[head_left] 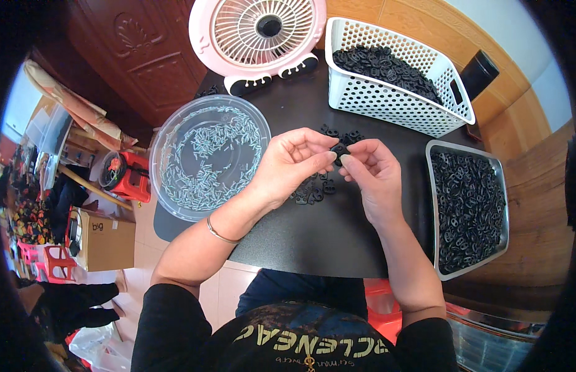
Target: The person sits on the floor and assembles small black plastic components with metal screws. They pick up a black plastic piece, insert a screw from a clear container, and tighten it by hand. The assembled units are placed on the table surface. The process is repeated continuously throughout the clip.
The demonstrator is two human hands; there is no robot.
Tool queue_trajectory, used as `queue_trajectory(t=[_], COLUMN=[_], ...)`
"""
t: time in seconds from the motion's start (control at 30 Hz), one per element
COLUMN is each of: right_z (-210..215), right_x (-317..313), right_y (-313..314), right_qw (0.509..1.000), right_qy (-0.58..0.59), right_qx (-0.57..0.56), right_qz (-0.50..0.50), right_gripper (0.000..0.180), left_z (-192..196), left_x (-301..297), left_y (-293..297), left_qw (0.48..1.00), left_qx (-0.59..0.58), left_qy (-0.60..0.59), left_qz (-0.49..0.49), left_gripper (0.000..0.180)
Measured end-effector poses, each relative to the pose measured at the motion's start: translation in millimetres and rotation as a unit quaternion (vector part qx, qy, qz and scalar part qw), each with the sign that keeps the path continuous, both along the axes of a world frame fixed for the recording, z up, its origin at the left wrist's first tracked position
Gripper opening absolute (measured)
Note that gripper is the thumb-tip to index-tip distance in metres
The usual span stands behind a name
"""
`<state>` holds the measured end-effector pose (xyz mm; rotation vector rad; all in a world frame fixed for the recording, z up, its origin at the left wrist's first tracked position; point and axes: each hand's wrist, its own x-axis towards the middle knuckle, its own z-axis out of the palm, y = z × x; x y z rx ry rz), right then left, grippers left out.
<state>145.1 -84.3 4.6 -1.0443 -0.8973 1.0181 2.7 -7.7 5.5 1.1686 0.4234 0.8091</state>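
My left hand [287, 162] and my right hand [380, 177] meet over the middle of a dark table. Thumbs and fingertips of both pinch a small black plastic piece [339, 149] between them; its details are too small to make out. Beneath and behind the hands lies a loose pile of similar black pieces [314, 188], partly hidden by my fingers. Left of my left hand stands a round clear plastic tub [156, 168] with many short, thin silvery pieces [217, 137] in it.
A white perforated basket [387, 111] of black pieces stands at the back right. On the right is a metal tray [432, 198] full of black two-holed pieces. A pink fan [197, 40] stands at the back. Left on the floor are a cardboard box [108, 242] and a red stool [136, 177].
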Motion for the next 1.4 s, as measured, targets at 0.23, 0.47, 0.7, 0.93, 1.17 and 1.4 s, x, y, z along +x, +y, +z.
queue_trajectory(t=[0.23,0.47,0.7,0.93,1.17,1.4], right_z=[-5,-6,1,-6,-6,-7], right_x=[-4,-3,-6,-2,0,0], right_y=[1,1,0,3,2,0], right_qw=[0.999,1.000,0.999,0.971,0.948,0.938], right_qy=[0.028,0.013,-0.037,-0.218,-0.304,-0.331], right_qx=[0.009,0.012,0.030,0.092,0.091,0.093], right_qz=[-0.013,-0.005,-0.006,-0.016,-0.022,-0.052], right_gripper=[0.012,0.011,0.015,0.031,0.031,0.027], left_z=[-5,-5,-2,-5,1,-1], left_x=[1,0,-1,-3,-6,-7], left_y=[0,1,2,7,4,5], left_qw=[0.998,0.999,0.996,0.994,0.991,0.989], left_qx=[-0.051,-0.029,-0.088,-0.089,-0.113,-0.110], left_qy=[-0.029,0.000,-0.023,-0.020,0.003,0.022], left_qz=[-0.020,-0.021,-0.026,-0.055,-0.075,-0.099], left_gripper=[0.017,0.017,0.013,0.015,0.018,0.012])
